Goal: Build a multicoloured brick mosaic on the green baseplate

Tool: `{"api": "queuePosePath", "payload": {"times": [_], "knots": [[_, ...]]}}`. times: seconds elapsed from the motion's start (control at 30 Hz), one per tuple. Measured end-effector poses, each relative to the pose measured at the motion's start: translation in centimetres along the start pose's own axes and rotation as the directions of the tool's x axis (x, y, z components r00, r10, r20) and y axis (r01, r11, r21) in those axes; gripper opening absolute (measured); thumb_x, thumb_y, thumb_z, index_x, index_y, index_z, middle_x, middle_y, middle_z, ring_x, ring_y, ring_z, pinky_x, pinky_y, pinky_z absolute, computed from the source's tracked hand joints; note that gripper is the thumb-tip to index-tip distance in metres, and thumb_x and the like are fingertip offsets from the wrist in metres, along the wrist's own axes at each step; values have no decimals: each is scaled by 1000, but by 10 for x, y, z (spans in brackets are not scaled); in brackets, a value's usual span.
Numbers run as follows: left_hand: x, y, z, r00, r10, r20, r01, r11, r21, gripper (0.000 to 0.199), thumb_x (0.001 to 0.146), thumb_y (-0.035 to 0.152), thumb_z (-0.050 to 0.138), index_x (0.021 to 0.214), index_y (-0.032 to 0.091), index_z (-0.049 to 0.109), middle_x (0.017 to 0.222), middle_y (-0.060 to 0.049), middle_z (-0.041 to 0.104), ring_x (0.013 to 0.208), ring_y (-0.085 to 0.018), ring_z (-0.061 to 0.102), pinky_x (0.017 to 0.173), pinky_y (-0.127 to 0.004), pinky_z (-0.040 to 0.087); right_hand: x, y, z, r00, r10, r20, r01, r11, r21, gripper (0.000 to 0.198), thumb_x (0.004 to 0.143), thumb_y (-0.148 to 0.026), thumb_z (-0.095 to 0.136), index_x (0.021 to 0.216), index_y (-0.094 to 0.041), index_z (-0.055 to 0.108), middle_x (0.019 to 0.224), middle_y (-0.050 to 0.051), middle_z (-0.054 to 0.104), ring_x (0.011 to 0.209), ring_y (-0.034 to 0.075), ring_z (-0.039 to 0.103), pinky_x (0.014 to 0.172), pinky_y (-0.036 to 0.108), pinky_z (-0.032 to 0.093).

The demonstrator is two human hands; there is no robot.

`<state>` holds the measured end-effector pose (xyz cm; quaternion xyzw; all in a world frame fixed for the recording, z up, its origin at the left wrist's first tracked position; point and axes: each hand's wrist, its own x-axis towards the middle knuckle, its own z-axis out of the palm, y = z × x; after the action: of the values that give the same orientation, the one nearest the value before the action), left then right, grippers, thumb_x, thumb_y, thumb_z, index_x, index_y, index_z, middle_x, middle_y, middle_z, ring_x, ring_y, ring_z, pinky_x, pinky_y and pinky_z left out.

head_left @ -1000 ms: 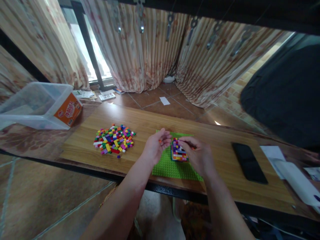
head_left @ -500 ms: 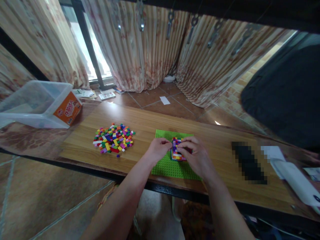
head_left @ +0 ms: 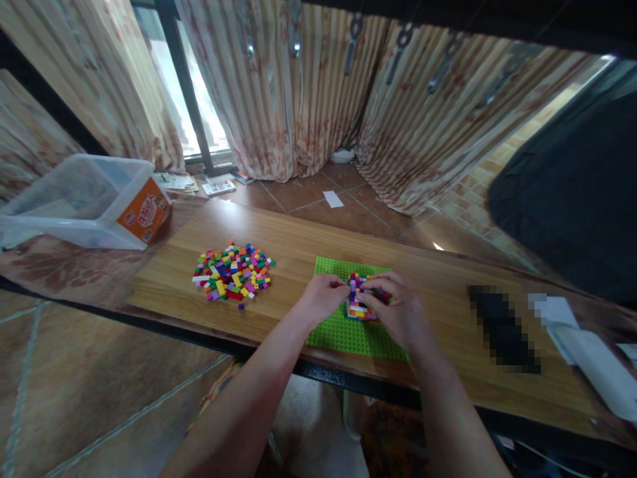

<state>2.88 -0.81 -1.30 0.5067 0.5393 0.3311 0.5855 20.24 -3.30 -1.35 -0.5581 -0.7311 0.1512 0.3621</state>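
Observation:
A small block of many-coloured toy bricks [head_left: 359, 311] stands on a green studded baseplate [head_left: 332, 342]. At its left side is my left hand [head_left: 323, 299], thumb and fingertips pressed together close to the bricks; whatever they pinch is too small to tell. My right hand [head_left: 401, 309] reaches over the block from the right, its thumb and forefinger closed above the bricks. Anything between those fingertips cannot be made out. The right hand hides the block's right part.
Loose toy bricks [head_left: 231, 272] lie heaped on the wooden board [head_left: 283, 245] to the left, one purple brick [head_left: 241, 307] apart in front. A clear plastic bin [head_left: 84, 226] stands far left. A blurred black object [head_left: 502, 328] and a white object [head_left: 592, 368] lie right.
The whole view has shifted slightly, so the table appears a little further right. Both hands keep nearly the same place at the brick block, fingers still closed.

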Motion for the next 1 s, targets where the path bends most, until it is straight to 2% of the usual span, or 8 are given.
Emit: {"api": "queuePosePath", "payload": {"times": [0.17,0.57,1.0], "knots": [[1,-1,0,1000,27,-1,-27,999,22,18,75,17,59,58,15,61,54,4,51,56,-10,41,57,-25,30,-1,7,-4,1000,21,-9,-20,998,53,13,86,-34,66,88,-25,74,100,6,68,99,24,62,93,44,46],[2,-5,-1,999,32,13,-33,994,104,22,73,35,68,68,14,68,59,3,55,59,-11,45,57,-26,30,0,-5,2,996,85,-11,-84,994,70,10,80,-31,70,74,-24,71,102,6,66,101,25,59,98,47,41],[4,-4,5,999,20,-39,-15,992,122,17,69,29,68,62,15,63,57,4,52,58,-11,45,55,-25,30,1,-5,6,994,109,-33,-106,991,79,8,76,-27,71,69,-24,72,99,5,66,99,25,59,95,48,42]]}}
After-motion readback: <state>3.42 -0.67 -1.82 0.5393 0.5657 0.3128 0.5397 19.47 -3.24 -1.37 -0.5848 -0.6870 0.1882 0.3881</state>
